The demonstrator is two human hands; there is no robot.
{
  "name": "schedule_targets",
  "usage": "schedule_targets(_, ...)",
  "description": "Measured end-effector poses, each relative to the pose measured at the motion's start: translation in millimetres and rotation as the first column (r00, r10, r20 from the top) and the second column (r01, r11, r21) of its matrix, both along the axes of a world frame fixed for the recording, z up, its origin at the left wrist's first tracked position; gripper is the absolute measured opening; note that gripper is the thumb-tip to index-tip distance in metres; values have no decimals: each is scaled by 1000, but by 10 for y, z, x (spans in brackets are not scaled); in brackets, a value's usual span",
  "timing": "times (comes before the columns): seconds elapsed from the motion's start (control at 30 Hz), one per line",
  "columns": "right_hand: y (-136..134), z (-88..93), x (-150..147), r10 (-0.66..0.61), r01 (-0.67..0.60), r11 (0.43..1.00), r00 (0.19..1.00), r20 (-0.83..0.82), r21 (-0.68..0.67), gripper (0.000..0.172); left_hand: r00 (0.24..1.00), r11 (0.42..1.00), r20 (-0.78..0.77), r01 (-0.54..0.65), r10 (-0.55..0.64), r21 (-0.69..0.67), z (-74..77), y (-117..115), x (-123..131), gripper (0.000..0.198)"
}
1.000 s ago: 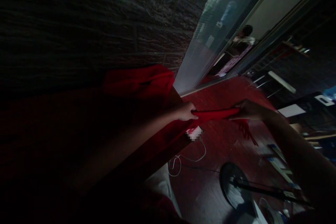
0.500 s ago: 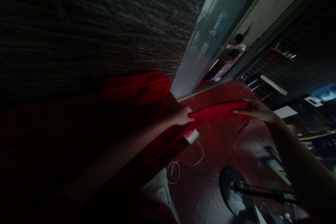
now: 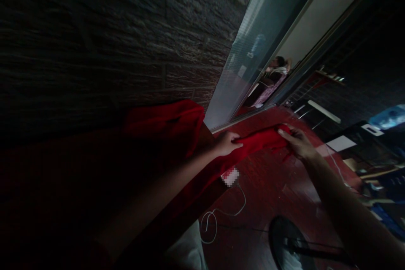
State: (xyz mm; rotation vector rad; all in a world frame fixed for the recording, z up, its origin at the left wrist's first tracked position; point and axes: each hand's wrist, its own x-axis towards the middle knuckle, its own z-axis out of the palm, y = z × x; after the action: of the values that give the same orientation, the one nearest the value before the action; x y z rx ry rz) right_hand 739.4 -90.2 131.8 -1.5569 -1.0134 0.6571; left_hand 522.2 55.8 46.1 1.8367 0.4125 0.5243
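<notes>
A long strip of red cloth is stretched between my two hands, past the end of a dark table. My left hand is closed on the cloth near the table's end. At the cloth's far end, my right hand pinches it with the thumb on top; a loose bit hangs below. The strip runs back under my left forearm into the dark. A second heap of red cloth lies on the table against the wall, apart from my hands. I cannot make out what garment, if any, the cloth belongs to.
A rough dark brick wall rises behind the table. A blurred white object with a white cable sits by the table's edge. A round black stand base is on the red floor. Beyond the glass door is a person.
My right hand has drawn in toward my left and its grip has shifted over the cloth's end. My left hand has slid slightly right. The person beyond the door has lowered an arm.
</notes>
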Motion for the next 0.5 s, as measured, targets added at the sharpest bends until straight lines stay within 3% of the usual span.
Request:
schedule_targets(0.23,69,39,24,-63,54,997,979,194,56,34,1000,999,-9,5,-6,-51,-25,-5,-40,29)
schedule_targets(0.5,114,141,99,-153,132,984,968,197,119,33,964,972,-198,139,-176,-187,-86,130,-346,28)
